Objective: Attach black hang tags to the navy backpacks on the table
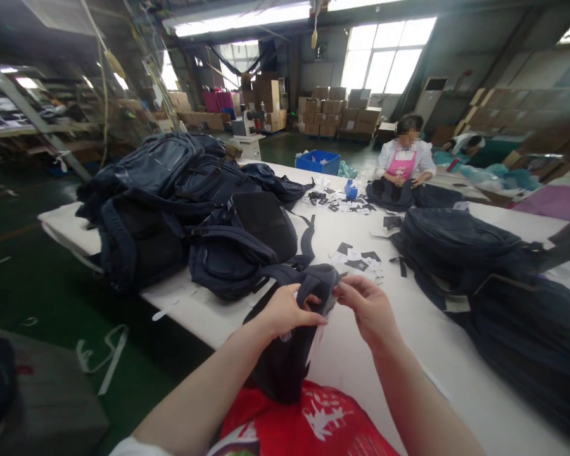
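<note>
A dark navy backpack stands at the near table edge, against a red apron. My left hand is closed on its upper part, thumb and fingers around the dark fabric. At the right side of the same part, my right hand pinches the edge near the grey-lined loop. Whatever small piece may lie between the right fingertips is too small to make out. Just beyond my hands lie black and white tags on the white table.
Navy backpacks are heaped on the left, and more backpacks lie on the right. Across the table a person in a pink apron handles a dark bag. A blue bin and scattered tags are farther back.
</note>
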Available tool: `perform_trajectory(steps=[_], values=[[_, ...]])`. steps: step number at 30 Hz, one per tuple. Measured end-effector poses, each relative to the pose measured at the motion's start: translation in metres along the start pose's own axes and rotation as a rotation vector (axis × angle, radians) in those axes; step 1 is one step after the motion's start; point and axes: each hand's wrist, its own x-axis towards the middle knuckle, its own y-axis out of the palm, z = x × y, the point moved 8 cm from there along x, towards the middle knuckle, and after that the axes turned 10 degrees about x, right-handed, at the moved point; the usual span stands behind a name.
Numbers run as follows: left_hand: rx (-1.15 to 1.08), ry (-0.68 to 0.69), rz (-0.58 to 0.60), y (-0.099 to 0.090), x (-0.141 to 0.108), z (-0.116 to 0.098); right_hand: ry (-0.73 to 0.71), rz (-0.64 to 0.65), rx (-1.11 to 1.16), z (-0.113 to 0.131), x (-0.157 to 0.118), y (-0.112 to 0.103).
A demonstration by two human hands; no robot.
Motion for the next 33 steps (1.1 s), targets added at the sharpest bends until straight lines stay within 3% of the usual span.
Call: perform_trajectory(steps=[5, 8, 11, 13, 17, 20, 26, 28, 30, 33], values=[[0.303, 0.134, -0.075, 0.004, -0.003, -0.011, 0.098, 0.135, 0.0, -0.015, -0.001, 0.057], [0.189, 0.042, -0.116, -0.001, -0.003, 0.001, -0.043, 0.168, -0.091, 0.0, 0.002, 0.063], [-0.039, -0.067, -0.154, -0.011, -0.005, 0.017, -0.372, 0.149, -0.478, 0.034, -0.005, 0.055], [-0.128, -0.067, -0.179, -0.019, -0.006, 0.021, -0.513, 0.166, -0.828, 0.043, -0.017, 0.053], [-0.151, -0.034, -0.23, -0.029, -0.007, 0.022, -0.41, 0.266, -1.235, 0.017, -0.034, 0.043], [-0.201, -0.039, -0.219, -0.028, -0.005, 0.023, -0.384, 0.241, -1.312, 0.005, -0.041, 0.034], [-0.229, -0.01, -0.238, -0.028, -0.004, 0.021, -0.518, 0.191, -1.212, 0.02, -0.043, 0.032], [-0.227, -0.017, -0.253, -0.029, -0.004, 0.02, -0.627, 0.206, -1.146, 0.027, -0.05, 0.037], [-0.253, -0.046, -0.264, -0.03, -0.005, 0.021, -0.825, 0.209, -1.147, 0.033, -0.063, 0.044], [-0.323, -0.097, -0.258, -0.027, -0.004, 0.025, -1.074, 0.212, -1.3, 0.026, -0.082, 0.054]])
